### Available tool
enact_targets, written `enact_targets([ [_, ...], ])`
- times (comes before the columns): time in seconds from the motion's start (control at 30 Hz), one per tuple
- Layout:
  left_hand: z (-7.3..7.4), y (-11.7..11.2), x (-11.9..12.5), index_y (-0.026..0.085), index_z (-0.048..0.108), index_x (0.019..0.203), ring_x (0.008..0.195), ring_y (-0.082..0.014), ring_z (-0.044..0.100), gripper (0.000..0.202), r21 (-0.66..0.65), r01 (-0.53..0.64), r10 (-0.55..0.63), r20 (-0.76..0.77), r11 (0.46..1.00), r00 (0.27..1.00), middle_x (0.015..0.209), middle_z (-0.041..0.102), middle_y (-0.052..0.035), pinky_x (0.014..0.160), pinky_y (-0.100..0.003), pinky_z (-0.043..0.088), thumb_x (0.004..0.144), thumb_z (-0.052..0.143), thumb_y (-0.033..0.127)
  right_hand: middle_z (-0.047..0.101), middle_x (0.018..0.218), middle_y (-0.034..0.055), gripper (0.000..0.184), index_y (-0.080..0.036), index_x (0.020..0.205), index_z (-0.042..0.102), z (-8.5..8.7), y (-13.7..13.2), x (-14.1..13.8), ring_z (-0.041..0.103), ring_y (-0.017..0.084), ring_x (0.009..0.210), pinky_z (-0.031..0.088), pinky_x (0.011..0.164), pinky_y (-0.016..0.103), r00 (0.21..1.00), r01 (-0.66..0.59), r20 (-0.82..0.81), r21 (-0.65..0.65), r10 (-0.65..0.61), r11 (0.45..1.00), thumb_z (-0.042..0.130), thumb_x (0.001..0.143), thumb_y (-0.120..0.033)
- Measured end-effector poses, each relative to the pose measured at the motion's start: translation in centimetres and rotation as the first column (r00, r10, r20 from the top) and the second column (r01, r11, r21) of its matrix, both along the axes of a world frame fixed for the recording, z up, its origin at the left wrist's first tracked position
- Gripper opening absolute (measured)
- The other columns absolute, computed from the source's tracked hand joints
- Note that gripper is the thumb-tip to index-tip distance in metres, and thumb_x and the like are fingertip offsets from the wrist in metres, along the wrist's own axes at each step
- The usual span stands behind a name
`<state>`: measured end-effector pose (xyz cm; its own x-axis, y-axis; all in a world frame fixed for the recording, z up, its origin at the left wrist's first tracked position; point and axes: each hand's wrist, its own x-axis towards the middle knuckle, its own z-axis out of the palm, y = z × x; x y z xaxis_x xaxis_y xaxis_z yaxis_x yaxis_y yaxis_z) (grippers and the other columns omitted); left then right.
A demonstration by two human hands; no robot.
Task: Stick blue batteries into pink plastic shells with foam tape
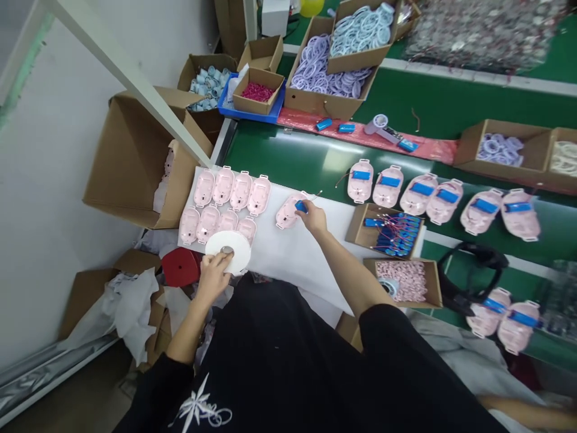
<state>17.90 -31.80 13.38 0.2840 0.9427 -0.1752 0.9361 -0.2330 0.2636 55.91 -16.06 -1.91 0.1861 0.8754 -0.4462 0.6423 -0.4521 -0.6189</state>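
My left hand (215, 275) grips a white disc-shaped roll (240, 245), likely tape, with its fingers at the hub. The roll overlaps the near row of pink plastic shells (208, 224). In my right hand (315, 219) a small blue battery pack (300, 206) is pinched between the fingertips. It sits over the right part of a single pink shell (285, 211), and a thin wire runs off to the right. Whether the pack touches the shell I cannot tell. A white sheet (288, 252) lies under the shells and both hands.
Right of my right arm are a box of wired blue battery packs (396, 231) and a box of small pink parts (408, 279). Pink shells with blue packs (422, 192) line the green bench. A black strap-like object (482, 258) lies at right. Cardboard boxes (130, 156) stand left.
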Motion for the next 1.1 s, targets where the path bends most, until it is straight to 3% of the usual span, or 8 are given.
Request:
enact_targets([
  [0.1,-0.2,-1.4,0.0,0.025,0.069,0.140,0.103,-0.0312,0.050,0.059,0.000,-0.086,0.086,-0.010,0.996,0.996,0.128,0.070,-0.0111,0.096,-0.047,0.045,0.082,0.062,0.018,0.073,0.131,0.0158,0.045,-0.021,0.142,0.060,-1.4,2.5,-0.3,0.070,0.031,0.115,0.051,0.100,0.040,0.942,-0.252,0.203,-0.102,0.268,0.962,0.064,0.098,-0.032],
  [0.2,-0.6,-2.6,0.0,0.025,0.071,0.138,0.104,-0.0315,0.048,0.057,-0.005,-0.150,0.150,-0.020,0.989,0.988,0.128,0.070,-0.0112,0.096,-0.048,0.045,0.082,0.061,0.018,0.072,0.129,0.0204,0.041,-0.017,0.139,0.062,-2.2,4.3,-0.2,0.070,0.032,0.112,0.051,0.096,0.040,0.870,-0.371,0.269,-0.198,0.414,0.907,0.059,0.100,-0.029],
  [0.4,-1.0,-2.8,-0.7,0.026,0.070,0.139,0.103,-0.0315,0.047,0.060,-0.036,-0.195,0.194,-0.021,0.980,0.981,0.130,0.069,-0.0106,0.095,-0.048,0.046,0.080,0.063,0.017,0.071,0.126,0.0248,0.040,-0.013,0.136,0.064,-2.6,5.4,-1.0,0.070,0.033,0.111,0.052,0.095,0.042,0.799,-0.424,0.327,-0.287,0.504,0.859,0.052,0.103,-0.034],
  [0.57,-1.2,-1.6,-1.0,0.028,0.070,0.139,0.102,-0.0317,0.047,0.063,-0.067,-0.202,0.202,-0.015,0.977,0.979,0.129,0.070,-0.0096,0.090,-0.047,0.046,0.078,0.064,0.015,0.070,0.126,0.0284,0.036,-0.009,0.128,0.070,-1.9,7.1,-2.6,0.070,0.035,0.112,0.053,0.096,0.043,0.751,-0.464,0.351,-0.323,0.560,0.825,0.055,0.098,-0.021],
  [0.7,-1.3,-0.8,-1.1,0.026,0.069,0.139,0.106,-0.0320,0.049,0.061,-0.072,-0.182,0.185,0.026,0.981,0.982,0.131,0.069,-0.0110,0.094,-0.048,0.046,0.080,0.064,0.016,0.072,0.123,0.0255,0.035,-0.011,0.123,0.074,-1.3,7.9,-3.3,0.071,0.036,0.111,0.053,0.094,0.042,0.706,-0.533,0.323,-0.343,0.630,0.773,0.056,0.097,-0.026],
  [0.83,-2.0,0.5,-0.4,0.021,0.070,0.137,0.115,-0.0321,0.050,0.055,-0.076,-0.142,0.151,0.133,0.987,0.979,0.135,0.068,-0.0124,0.106,-0.049,0.043,0.082,0.064,0.018,0.074,0.123,0.0203,0.036,-0.015,0.128,0.069,-1.2,5.4,-2.8,0.070,0.032,0.111,0.051,0.096,0.038,0.690,-0.610,0.230,-0.324,0.686,0.723,0.054,0.100,-0.032],
  [1.0,-3.3,1.8,1.5,0.018,0.068,0.138,0.120,-0.0327,0.050,0.054,-0.070,-0.120,0.133,0.225,0.990,0.965,0.136,0.066,-0.0131,0.111,-0.048,0.040,0.084,0.068,0.020,0.065,0.136,0.0241,0.049,-0.009,0.144,0.049,-1.5,-1.2,-1.8,0.066,0.032,0.115,0.051,0.098,0.037,0.794,-0.519,0.155,-0.331,0.588,0.788,0.057,0.099,-0.026],
  [1.1,-3.6,2.0,2.3,0.018,0.066,0.140,0.122,-0.0331,0.050,0.056,-0.074,-0.088,0.104,0.238,0.993,0.966,0.139,0.065,-0.0142,0.113,-0.049,0.037,0.084,0.070,0.022,0.061,0.140,0.0257,0.048,-0.009,0.142,0.048,-2.0,-4.2,-1.5,0.064,0.032,0.119,0.051,0.101,0.038,0.832,-0.492,0.109,-0.305,0.543,0.815,0.058,0.098,-0.026],
])
